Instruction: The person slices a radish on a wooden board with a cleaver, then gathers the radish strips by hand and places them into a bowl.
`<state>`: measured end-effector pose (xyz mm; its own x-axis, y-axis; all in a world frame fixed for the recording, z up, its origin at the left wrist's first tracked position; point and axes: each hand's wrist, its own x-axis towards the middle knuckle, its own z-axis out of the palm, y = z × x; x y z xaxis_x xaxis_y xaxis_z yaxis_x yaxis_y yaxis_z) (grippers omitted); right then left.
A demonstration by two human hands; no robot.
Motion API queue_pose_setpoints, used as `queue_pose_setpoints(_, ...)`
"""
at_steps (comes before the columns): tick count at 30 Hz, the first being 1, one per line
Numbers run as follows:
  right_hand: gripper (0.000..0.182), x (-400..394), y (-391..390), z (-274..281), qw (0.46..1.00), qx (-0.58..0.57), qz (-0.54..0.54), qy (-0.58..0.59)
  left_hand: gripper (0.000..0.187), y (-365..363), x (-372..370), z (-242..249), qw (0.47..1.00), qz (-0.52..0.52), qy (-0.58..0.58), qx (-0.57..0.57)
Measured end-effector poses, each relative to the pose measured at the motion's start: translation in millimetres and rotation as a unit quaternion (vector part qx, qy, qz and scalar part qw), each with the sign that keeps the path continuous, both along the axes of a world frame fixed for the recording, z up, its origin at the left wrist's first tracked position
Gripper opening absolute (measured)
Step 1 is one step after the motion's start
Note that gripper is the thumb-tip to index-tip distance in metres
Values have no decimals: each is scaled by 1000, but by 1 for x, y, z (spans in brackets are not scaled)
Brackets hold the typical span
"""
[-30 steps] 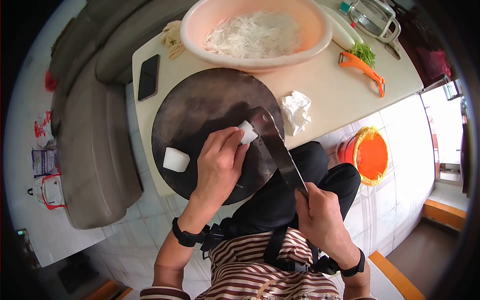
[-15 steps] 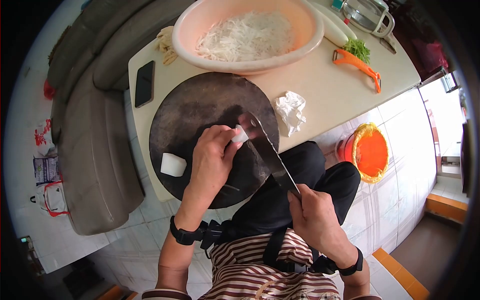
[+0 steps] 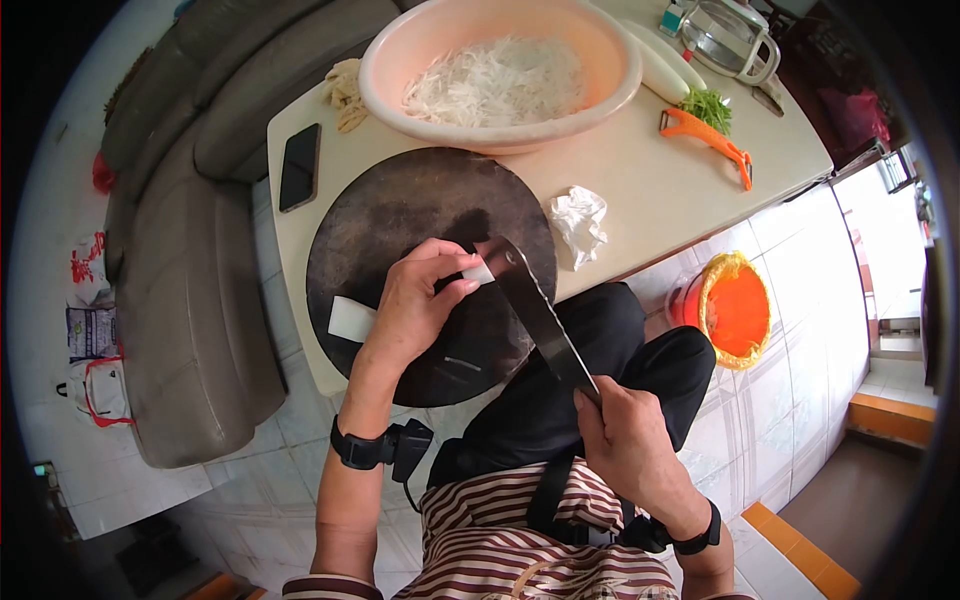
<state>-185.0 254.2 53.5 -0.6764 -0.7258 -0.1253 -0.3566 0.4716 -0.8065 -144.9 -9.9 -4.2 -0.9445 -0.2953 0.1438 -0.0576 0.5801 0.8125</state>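
Observation:
My left hand (image 3: 415,295) is closed over the round dark chopping board (image 3: 400,200), its fingertips pinching a small white radish piece (image 3: 478,273). Against that piece's right side lies the broad blade of a kitchen knife (image 3: 540,320). My right hand (image 3: 630,435) is wrapped round the knife's handle, in front of the board's right edge and over my lap. A second, larger radish chunk (image 3: 350,319) rests on the board's left part, partly hidden by my left hand. Thin pale slivers (image 3: 463,364) lie near the board's front.
Behind the board stands a pink basin (image 3: 625,95) of shredded radish (image 3: 495,85). Whole white radishes (image 3: 655,68), green trimmings (image 3: 707,108), an orange peeler (image 3: 708,138) and crumpled tissue (image 3: 578,225) lie rightward. A phone (image 3: 300,167) is left; a lined bin (image 3: 720,310) stands on the floor.
My left hand has shifted slightly left on the board and now covers part of the larger chunk. An additional thin sliver shows near the front. The view has tilted a little.

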Motion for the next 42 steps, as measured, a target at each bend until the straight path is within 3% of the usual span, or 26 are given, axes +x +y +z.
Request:
queue_pose_setpoints(5,7,2,3,0,1000,-2,-6,1,21,0,0,4,1000,-19,-19,11)
queue_pose_setpoints(13,8,6,4,-2,1000,-22,-12,-16,19,14,-7,-8,964,14,63,-259)
queue_pose_setpoints(20,7,9,3,2,1000,-8,-2,-9,21,14,10,-8,960,50,102,-257)
queue_pose_setpoints(23,6,12,0,4,1000,-19,10,4,20,18,41,10,934,143,132,-301)
queue_pose_setpoints(25,7,14,-4,5,999,-27,30,16,21,21,69,18,910,147,131,-365)
queue_pose_setpoints(29,7,23,-15,-2,996,-38,75,33,26,40,123,7,927,55,102,-356)
queue_pose_setpoints(35,10,36,-27,-5,980,-10,164,114,26,51,139,-13,944,41,112,-308)
queue_pose_setpoints(42,20,26,-21,12,940,94,287,161,25,36,154,-8,936,40,76,-342)
